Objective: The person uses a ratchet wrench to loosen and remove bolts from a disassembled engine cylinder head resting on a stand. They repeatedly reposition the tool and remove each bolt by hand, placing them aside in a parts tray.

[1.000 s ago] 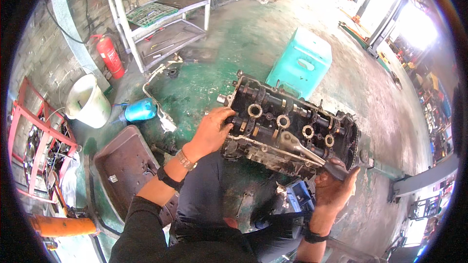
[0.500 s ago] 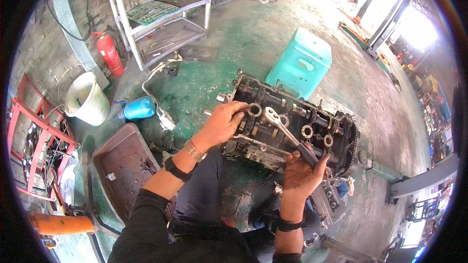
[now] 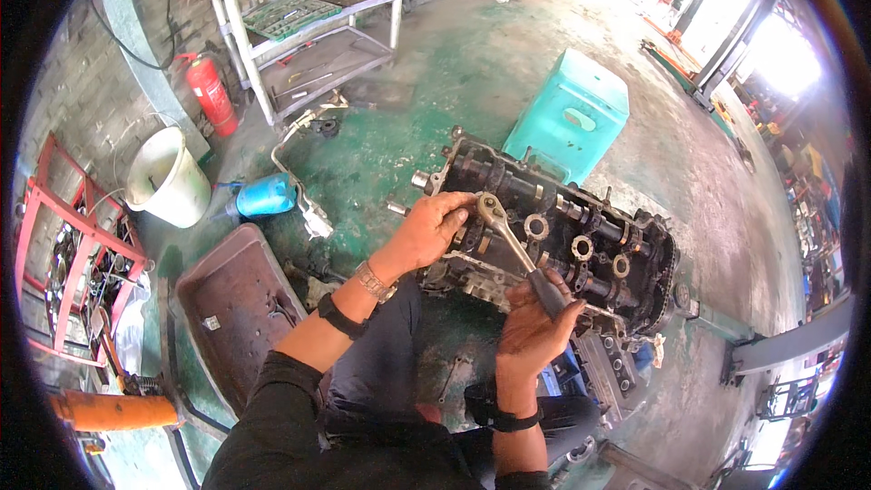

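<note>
The right hand (image 3: 537,331) is closed around the dark handle of a ratchet wrench (image 3: 515,240), its thumb lying along the grip. The left hand (image 3: 434,231) is narrow, fingertips drawn together at the ratchet's head; whether they pinch it or merely rest against it I cannot tell. The ratchet slants across the near rim of an uncovered engine (image 3: 562,234), its head over the left part and its handle toward the near edge.

The engine lies ahead of the person's knees, running from left to near right, with its camshafts exposed. Close beyond its far edge stands a turquoise plastic stool (image 3: 581,95), which bounds the room on that side. Left of the person's leg, a brown tray (image 3: 201,283) raises its rim near the left forearm. Farther left are a blue bottle (image 3: 266,195) and a white bucket (image 3: 170,186). Green floor (image 3: 426,100) stretches between the stool and the metal shelf unit (image 3: 249,54) at far left; on the right, it runs from the engine's end toward a lift arm (image 3: 789,338).
</note>
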Available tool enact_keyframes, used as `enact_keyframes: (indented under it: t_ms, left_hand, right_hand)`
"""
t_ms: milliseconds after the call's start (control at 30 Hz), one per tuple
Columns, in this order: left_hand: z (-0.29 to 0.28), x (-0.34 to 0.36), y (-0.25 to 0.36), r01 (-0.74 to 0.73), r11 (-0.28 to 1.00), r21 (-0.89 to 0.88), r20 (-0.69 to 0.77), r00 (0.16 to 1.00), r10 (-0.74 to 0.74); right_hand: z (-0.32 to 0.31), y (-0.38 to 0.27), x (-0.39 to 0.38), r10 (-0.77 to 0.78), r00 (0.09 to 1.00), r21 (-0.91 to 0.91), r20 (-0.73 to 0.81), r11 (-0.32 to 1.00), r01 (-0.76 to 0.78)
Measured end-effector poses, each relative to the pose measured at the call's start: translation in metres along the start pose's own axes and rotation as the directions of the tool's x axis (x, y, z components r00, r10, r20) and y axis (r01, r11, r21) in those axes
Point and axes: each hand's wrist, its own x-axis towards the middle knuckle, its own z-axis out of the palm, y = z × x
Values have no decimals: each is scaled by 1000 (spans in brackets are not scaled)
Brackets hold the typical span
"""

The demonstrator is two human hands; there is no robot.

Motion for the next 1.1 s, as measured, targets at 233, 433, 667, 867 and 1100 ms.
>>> enact_keyframes:
  t_ms: [233,433,667,867,1100]
  left_hand:
    - [-1,1,10,113,989,-98,36,993,-110]
    - [4,12,10,27,996,-79,41,999,-24]
    - [-8,23,18,272,958,-88,189,949,-252]
    - [-6,28,16,201,980,-1,183,963,-197]
    - [-2,29,13,129,991,-29,161,979,-123]
  right_hand:
    - [2,21,-24,-85,996,-73,-12,994,84]
    - [0,23,-29,-18,1000,-41,-23,999,17]
    - [-7,15,-31,-47,992,-189,114,980,68]
    - [-25,-9,-32,-76,981,-442,177,885,148]
    - [-21,-28,-22,-95,939,-855,330,391,341]
